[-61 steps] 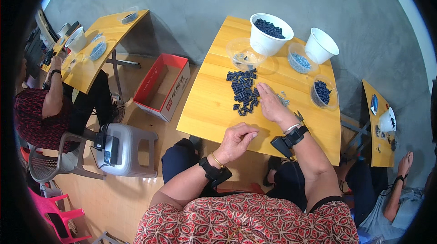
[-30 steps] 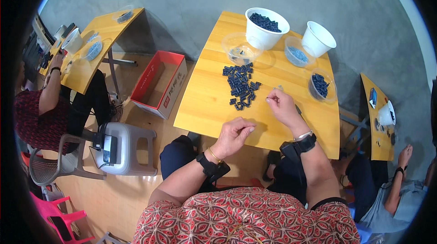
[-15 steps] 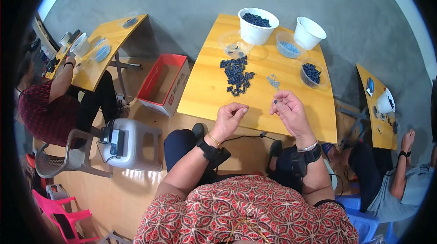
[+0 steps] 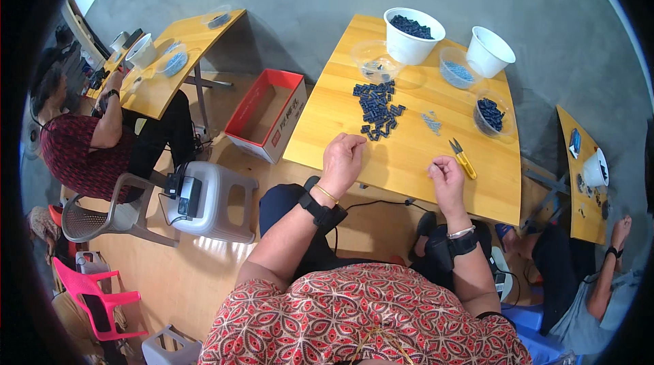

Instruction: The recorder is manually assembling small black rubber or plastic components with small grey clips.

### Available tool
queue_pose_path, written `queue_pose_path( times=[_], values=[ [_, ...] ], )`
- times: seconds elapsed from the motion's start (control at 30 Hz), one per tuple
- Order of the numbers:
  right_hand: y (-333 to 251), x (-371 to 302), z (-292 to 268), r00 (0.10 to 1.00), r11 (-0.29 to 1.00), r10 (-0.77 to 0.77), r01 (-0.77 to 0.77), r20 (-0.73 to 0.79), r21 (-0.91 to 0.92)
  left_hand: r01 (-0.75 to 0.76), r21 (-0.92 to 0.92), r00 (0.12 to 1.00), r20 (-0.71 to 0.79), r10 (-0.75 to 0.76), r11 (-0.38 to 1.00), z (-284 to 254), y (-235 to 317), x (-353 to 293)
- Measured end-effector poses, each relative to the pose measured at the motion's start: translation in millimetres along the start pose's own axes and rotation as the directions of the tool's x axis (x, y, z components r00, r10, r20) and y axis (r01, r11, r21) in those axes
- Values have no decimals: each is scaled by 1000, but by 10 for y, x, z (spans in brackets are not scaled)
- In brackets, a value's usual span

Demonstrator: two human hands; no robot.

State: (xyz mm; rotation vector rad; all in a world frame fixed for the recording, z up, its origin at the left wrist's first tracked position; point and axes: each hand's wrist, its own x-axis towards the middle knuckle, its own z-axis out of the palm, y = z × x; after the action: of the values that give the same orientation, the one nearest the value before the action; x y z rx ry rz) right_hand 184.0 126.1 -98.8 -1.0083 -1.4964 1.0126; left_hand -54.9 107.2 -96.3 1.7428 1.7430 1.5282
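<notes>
My left hand (image 4: 343,161) is at the near edge of the table, just below a pile of small dark-blue plastic pieces (image 4: 376,107). Its thumb and fingers are pinched together, and whatever may be between them is hidden. To the right, my right hand (image 4: 447,185) is curled closed above the near edge, thumb against the fingers; anything at its fingertips is too small to make out. Beside it lie thread snips (image 4: 464,160) with yellow handles. A small scatter of light grey-blue bits (image 4: 431,122) lies beyond my right hand.
On the wooden table (image 4: 327,137) stand a white tub of dark pieces (image 4: 414,48), another white tub (image 4: 490,53), and clear bowls of blue bits (image 4: 458,69) and dark pieces (image 4: 490,115). A red-rimmed box (image 4: 267,116) is on the floor. Co-workers sit at both sides.
My view has shifted, so the table appears further right. My hands have drawn apart. My right hand has curled and moved nearer, uncovering the yellow snips; the dark bit at its fingertips no longer shows clearly.
</notes>
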Motion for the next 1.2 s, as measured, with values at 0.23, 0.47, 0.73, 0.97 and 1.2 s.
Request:
queue_pose_path(
  times=[0.23,0.47,0.73,0.97,1.2],
  values=[
    [9,349,61,940,684,-241,340,241,-646,-53,267,991,135,17,962,81,115,164],
    [58,526,119,924,607,-217,380,315,-697,-99,334,985,166,45,937,160,57,222],
    [95,815,-406,955,544,-244,279,169,-791,-116,363,983,177,53,925,161,-26,207],
    [105,915,-318,953,582,-170,302,250,-755,-92,122,991,109,79,988,93,25,165],
    [157,902,-303,942,513,-218,333,255,-791,137,-233,972,219,-85,963,46,260,41]
  ],
)
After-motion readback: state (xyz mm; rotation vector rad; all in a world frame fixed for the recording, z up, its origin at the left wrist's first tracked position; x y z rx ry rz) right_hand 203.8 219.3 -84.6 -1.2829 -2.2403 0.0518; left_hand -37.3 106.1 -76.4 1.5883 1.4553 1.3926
